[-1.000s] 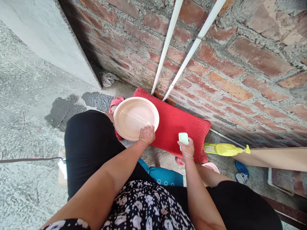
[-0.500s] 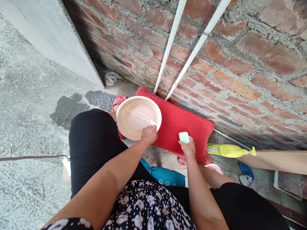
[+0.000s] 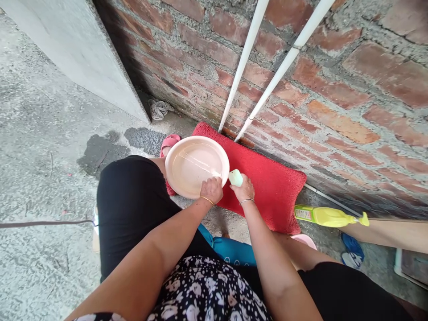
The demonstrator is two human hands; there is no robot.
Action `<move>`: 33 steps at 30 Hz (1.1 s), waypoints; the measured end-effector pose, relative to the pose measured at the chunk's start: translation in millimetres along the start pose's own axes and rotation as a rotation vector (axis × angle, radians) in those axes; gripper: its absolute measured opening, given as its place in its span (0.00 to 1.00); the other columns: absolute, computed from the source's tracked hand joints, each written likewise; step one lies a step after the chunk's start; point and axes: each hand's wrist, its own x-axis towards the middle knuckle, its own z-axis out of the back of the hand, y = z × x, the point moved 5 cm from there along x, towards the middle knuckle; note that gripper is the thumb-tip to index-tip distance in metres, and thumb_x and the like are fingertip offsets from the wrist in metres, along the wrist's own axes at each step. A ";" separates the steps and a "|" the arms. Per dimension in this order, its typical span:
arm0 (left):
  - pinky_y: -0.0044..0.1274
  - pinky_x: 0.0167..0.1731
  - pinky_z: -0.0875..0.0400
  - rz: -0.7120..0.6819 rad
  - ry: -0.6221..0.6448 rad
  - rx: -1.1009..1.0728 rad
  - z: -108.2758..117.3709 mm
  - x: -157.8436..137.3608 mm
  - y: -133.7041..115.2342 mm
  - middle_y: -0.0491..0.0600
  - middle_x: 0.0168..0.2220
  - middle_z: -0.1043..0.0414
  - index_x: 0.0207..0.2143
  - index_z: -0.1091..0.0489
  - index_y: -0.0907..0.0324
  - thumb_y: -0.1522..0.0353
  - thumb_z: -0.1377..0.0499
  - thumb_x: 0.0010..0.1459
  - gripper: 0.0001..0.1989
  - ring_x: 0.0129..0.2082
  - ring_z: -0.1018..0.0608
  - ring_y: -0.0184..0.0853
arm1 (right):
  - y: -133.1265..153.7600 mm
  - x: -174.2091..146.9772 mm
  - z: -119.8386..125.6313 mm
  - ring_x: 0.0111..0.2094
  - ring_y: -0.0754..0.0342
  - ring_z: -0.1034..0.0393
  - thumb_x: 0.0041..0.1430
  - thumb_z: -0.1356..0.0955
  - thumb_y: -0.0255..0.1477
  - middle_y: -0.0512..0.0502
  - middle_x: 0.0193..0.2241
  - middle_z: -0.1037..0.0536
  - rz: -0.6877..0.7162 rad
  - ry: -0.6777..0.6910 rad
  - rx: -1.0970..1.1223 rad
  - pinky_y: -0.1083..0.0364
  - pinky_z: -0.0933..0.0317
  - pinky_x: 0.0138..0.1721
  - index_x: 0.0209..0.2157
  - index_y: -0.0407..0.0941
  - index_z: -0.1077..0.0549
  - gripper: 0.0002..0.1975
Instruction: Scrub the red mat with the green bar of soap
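Note:
A pale pink basin [image 3: 187, 165] holding some clear water rests over the left end of a red mat [image 3: 264, 178]. My left hand [image 3: 211, 189] is closed at the basin's near right rim, fingers curled over the edge. My right hand [image 3: 244, 188] grips a small pale green block-like object [image 3: 236, 178], just right of the basin and above the mat. The object's kind and underside cannot be made out. It is close to the basin's rim.
A yellow bottle [image 3: 329, 217] lies right of the mat, near blue slippers [image 3: 352, 252]. Two white pipes [image 3: 245, 62] run down the brick wall [image 3: 334, 107]. A grey slab [image 3: 80, 53] stands at left; a rag [image 3: 159, 109] lies by it.
My right hand has moved left with the pale green object, up to the basin's right side. My left hand has stayed at the rim. The view has shifted slightly.

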 end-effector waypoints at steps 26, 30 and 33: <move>0.33 0.41 0.39 0.007 0.023 0.037 1.2 -0.7 -0.5 0.59 0.43 0.33 0.46 0.37 0.60 0.70 0.57 0.58 0.16 0.43 0.30 0.42 | -100.2 -14.6 17.1 0.43 0.47 0.34 0.40 0.28 0.41 0.44 0.43 0.29 -0.220 -0.163 0.184 0.52 0.41 0.42 0.50 0.48 0.36 0.34; 0.33 0.41 0.39 0.003 0.009 0.030 0.6 0.2 -0.5 0.58 0.42 0.33 0.45 0.36 0.61 0.70 0.56 0.57 0.15 0.42 0.30 0.42 | -25.0 7.8 -1.1 0.43 0.49 0.34 0.43 0.29 0.41 0.45 0.45 0.30 -0.035 -0.031 0.064 0.53 0.42 0.42 0.53 0.51 0.39 0.34; 0.34 0.41 0.39 0.003 0.001 0.021 -0.6 0.6 0.2 0.58 0.41 0.33 0.45 0.36 0.61 0.71 0.56 0.57 0.15 0.42 0.30 0.42 | 3.1 18.3 -8.4 0.43 0.47 0.34 0.44 0.29 0.41 0.45 0.45 0.31 0.052 0.027 -0.030 0.51 0.43 0.42 0.53 0.51 0.39 0.34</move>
